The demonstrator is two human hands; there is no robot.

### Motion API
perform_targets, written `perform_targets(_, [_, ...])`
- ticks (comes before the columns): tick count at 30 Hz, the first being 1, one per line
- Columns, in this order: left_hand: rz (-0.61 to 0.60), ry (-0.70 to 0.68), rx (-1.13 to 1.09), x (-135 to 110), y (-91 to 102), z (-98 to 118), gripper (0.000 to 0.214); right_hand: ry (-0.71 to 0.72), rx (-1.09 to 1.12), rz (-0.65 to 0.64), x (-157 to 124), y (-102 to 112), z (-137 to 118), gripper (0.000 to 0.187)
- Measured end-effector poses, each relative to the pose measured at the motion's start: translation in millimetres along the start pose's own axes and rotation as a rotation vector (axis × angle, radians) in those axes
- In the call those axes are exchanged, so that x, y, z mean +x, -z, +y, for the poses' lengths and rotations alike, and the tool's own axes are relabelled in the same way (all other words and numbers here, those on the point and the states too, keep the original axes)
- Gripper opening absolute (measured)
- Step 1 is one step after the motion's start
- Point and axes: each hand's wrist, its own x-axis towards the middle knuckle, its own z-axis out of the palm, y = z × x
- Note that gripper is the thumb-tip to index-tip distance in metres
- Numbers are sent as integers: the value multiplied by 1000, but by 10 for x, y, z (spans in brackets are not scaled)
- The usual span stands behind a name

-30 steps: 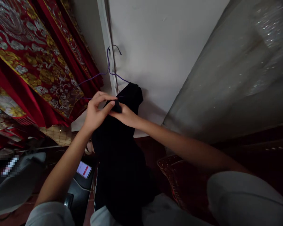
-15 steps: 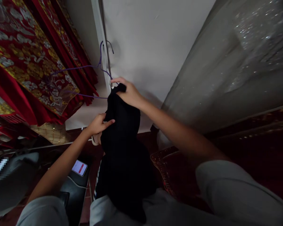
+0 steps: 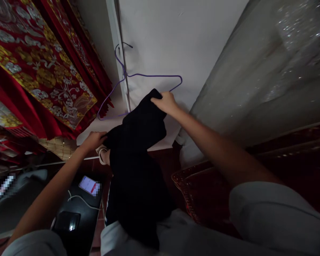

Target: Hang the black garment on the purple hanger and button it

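A black garment (image 3: 138,167) hangs down in front of me, held up by both hands. My right hand (image 3: 165,102) grips its upper edge just below the bottom bar of a purple wire hanger (image 3: 138,79). The hanger hangs from a hook on the white wall. My left hand (image 3: 94,139) is closed on the garment's lower left edge. The garment's bottom rests on my lap.
Red and gold embroidered fabric (image 3: 40,67) hangs at the left. A phone with a lit screen (image 3: 89,185) and a white cable lie on a black surface below. A grey glittery cloth (image 3: 269,67) fills the right, and a dark red patterned cushion (image 3: 202,192) sits beneath it.
The hanger has come free of the garment and swung so its full triangle shows. My right hand carried the garment's top edge to the right. My left hand dropped left to the lower edge.
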Motion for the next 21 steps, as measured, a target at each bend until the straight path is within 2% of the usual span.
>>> perform_targets(5, [74, 318, 128, 37, 397, 20, 36, -26, -42, -46, 39, 108, -97, 30])
perform_targets(7, [182, 360, 144, 87, 604, 93, 35, -29, -77, -33, 63, 106, -114, 28])
perform_targets(8, [273, 357, 132, 128, 702, 134, 34, -31, -83, -21, 72, 102, -113, 26])
perform_targets(10, [473, 267, 51, 251, 867, 205, 30, -40, -59, -24, 68, 89, -101, 24])
perform_targets(13, [657, -14, -174, 510, 986, 246, 28, -50, 61, -108, -13, 58, -82, 23])
perform_targets(15, [676, -144, -307, 674, 983, 217, 32, -38, 119, -165, -91, 66, -58, 22])
perform_targets(16, [657, -170, -346, 736, 969, 188, 34, -4, 125, -153, -122, 92, -37, 19])
perform_targets(18, [600, -164, -375, 807, 949, 112, 33, 117, 97, -36, -145, 192, 27, 20])
perform_targets(21, [584, -130, -384, 798, 997, -24, 22, 268, 81, 187, -50, 425, 139, 34])
